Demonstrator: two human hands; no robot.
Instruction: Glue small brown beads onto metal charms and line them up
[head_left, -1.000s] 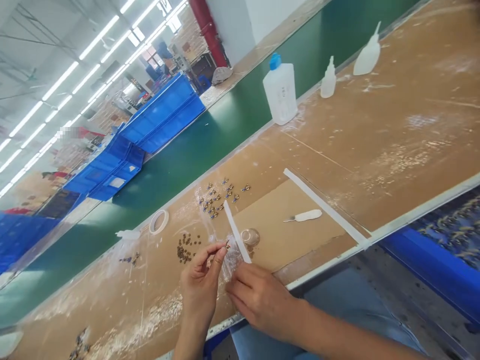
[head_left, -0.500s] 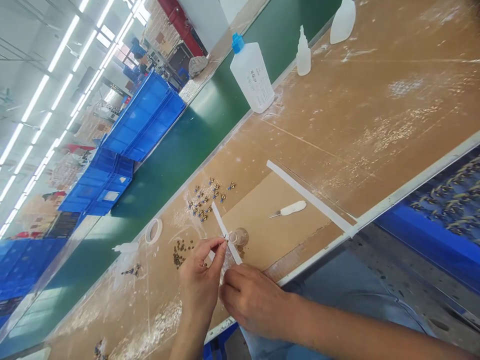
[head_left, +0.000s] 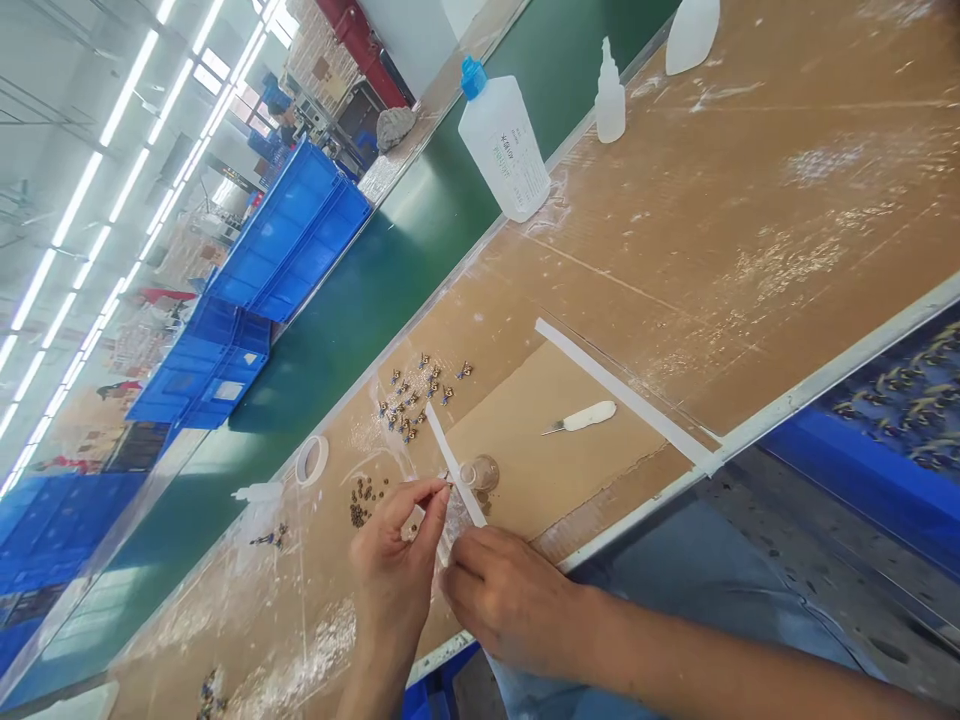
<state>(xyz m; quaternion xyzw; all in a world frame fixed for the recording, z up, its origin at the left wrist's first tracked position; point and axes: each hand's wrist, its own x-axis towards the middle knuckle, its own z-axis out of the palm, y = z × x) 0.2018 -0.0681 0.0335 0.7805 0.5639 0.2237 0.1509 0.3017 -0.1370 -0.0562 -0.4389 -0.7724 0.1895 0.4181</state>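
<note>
My left hand (head_left: pixel 394 550) pinches a tiny dark piece between thumb and forefinger, too small to make out. My right hand (head_left: pixel 510 600) is closed beside it, fingers curled inward; anything in them is hidden. Just beyond the left fingertips a small clear cup (head_left: pixel 484 473) stands by a white tape strip (head_left: pixel 454 462). A pile of small bronze-coloured beads (head_left: pixel 360 503) lies left of that hand. Farther back are several small blue and gold pieces (head_left: pixel 411 398). A white-handled tool with a thin metal tip (head_left: pixel 590 416) rests on the cardboard sheet (head_left: pixel 517 420).
A blue-capped bottle (head_left: pixel 506 150) and a small nozzle bottle (head_left: pixel 610 100) stand at the table's back edge. A tape roll (head_left: pixel 311 460) and another nozzle bottle (head_left: pixel 259 493) lie at left. Blue crates (head_left: pixel 277 235) sit beyond the green belt (head_left: pixel 360 330). A blue bin (head_left: pixel 840 470) is at right.
My left hand has shifted very slightly left and still holds its pinch. The right hand stays curled in nearly the same place. The view has tilted a little.
</note>
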